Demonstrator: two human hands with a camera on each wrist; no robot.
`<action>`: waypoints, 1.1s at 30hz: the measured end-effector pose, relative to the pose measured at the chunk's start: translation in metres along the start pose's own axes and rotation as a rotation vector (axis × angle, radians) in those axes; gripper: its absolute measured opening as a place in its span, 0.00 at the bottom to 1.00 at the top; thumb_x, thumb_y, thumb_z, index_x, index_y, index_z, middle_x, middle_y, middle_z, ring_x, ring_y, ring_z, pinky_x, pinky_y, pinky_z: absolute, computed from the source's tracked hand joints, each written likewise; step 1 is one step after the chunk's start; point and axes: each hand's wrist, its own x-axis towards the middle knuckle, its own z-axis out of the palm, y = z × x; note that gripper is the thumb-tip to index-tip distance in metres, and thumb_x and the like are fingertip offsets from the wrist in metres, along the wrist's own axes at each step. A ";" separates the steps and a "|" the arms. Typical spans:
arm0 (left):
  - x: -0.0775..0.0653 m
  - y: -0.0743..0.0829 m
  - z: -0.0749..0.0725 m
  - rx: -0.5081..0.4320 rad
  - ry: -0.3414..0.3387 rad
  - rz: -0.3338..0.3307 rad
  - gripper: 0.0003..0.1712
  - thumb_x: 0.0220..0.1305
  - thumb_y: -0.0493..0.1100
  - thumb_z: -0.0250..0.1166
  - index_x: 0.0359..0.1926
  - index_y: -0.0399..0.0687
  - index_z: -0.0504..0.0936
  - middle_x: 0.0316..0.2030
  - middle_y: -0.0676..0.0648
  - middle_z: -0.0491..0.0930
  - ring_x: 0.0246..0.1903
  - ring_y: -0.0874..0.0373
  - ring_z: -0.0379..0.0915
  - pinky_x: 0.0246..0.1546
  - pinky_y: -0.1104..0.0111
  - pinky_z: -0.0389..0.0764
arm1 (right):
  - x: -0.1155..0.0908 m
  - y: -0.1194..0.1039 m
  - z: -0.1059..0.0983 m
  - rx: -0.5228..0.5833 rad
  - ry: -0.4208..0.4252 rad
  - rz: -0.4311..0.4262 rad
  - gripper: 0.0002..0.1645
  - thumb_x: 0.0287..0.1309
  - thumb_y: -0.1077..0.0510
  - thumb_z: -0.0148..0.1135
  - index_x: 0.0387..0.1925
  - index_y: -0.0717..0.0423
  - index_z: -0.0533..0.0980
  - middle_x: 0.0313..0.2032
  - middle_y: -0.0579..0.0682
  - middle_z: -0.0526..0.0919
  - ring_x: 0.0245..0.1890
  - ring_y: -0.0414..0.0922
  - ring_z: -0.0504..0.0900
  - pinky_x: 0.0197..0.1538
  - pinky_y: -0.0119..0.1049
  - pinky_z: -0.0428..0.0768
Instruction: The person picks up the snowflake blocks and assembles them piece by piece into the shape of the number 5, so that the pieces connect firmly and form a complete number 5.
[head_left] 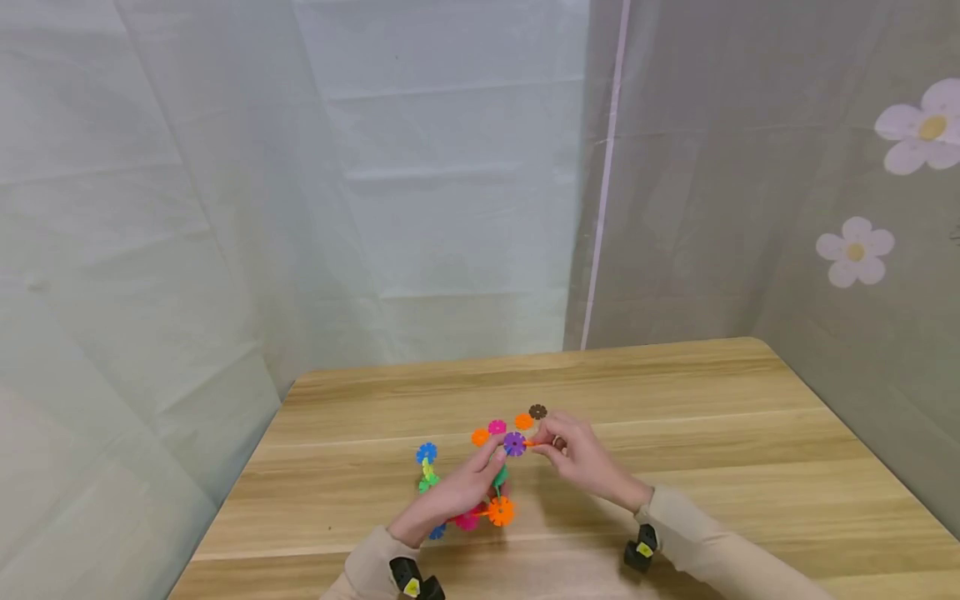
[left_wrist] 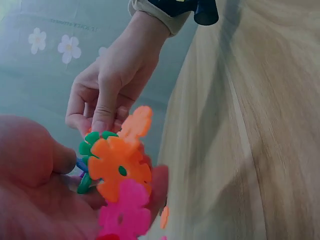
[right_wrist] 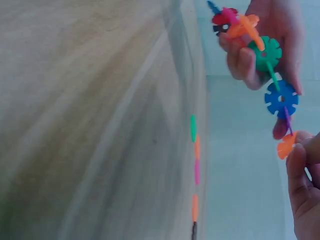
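Note:
My left hand (head_left: 465, 490) holds a chain of slotted plastic flower discs joined edge to edge, its fingers curled round the middle. A purple disc (head_left: 515, 443) ends the chain on the right, beside a blue disc (right_wrist: 281, 98) and a green disc (right_wrist: 269, 52). Between thumb and fingertips my right hand (head_left: 583, 460) pinches an orange disc (right_wrist: 286, 146), its edge right at the purple disc. Toward me hang a large orange disc (head_left: 501, 511) and a pink disc (head_left: 467, 521). Another blue disc (head_left: 426, 452) tops the left end. The palm hides part of the chain.
Loose discs lie in a row on the wooden table (head_left: 675, 400) beyond the hands: an orange one (head_left: 480, 437), a pink one (head_left: 497, 427), another orange one (head_left: 523, 422) and a dark brown one (head_left: 537, 412). Pale curtains (head_left: 450, 208) hang round the table.

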 end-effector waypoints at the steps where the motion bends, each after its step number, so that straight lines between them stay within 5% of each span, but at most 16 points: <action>1: -0.001 0.001 0.000 0.010 0.006 0.003 0.32 0.78 0.54 0.36 0.75 0.48 0.47 0.33 0.37 0.78 0.25 0.55 0.69 0.25 0.68 0.72 | -0.001 0.001 0.001 0.002 0.009 -0.019 0.09 0.55 0.69 0.65 0.27 0.55 0.76 0.30 0.49 0.80 0.27 0.34 0.72 0.26 0.25 0.77; 7: 0.000 0.002 0.002 -0.004 0.000 0.020 0.30 0.79 0.51 0.35 0.76 0.47 0.47 0.30 0.43 0.75 0.23 0.55 0.66 0.22 0.70 0.72 | -0.003 0.004 0.003 -0.002 0.048 -0.102 0.09 0.54 0.70 0.65 0.25 0.57 0.74 0.26 0.44 0.75 0.26 0.33 0.68 0.25 0.23 0.70; 15: 0.003 -0.002 0.005 0.002 0.009 0.058 0.30 0.79 0.52 0.35 0.75 0.46 0.49 0.31 0.41 0.75 0.25 0.55 0.68 0.25 0.70 0.74 | -0.006 0.002 0.002 -0.011 0.074 -0.104 0.12 0.54 0.71 0.64 0.25 0.54 0.73 0.28 0.47 0.77 0.25 0.36 0.69 0.25 0.22 0.70; 26: -0.001 0.000 0.004 -0.040 0.005 0.030 0.30 0.78 0.54 0.36 0.75 0.52 0.51 0.29 0.47 0.73 0.22 0.58 0.61 0.19 0.73 0.66 | -0.006 0.007 0.006 -0.043 0.077 -0.143 0.15 0.52 0.74 0.64 0.25 0.53 0.71 0.26 0.43 0.73 0.26 0.31 0.66 0.24 0.22 0.70; 33: 0.001 -0.007 -0.001 -0.102 -0.021 0.016 0.32 0.78 0.54 0.38 0.75 0.46 0.49 0.31 0.47 0.73 0.25 0.61 0.62 0.22 0.76 0.65 | -0.008 0.005 0.012 -0.067 0.088 -0.109 0.16 0.51 0.75 0.64 0.24 0.54 0.72 0.26 0.42 0.72 0.26 0.31 0.67 0.24 0.23 0.71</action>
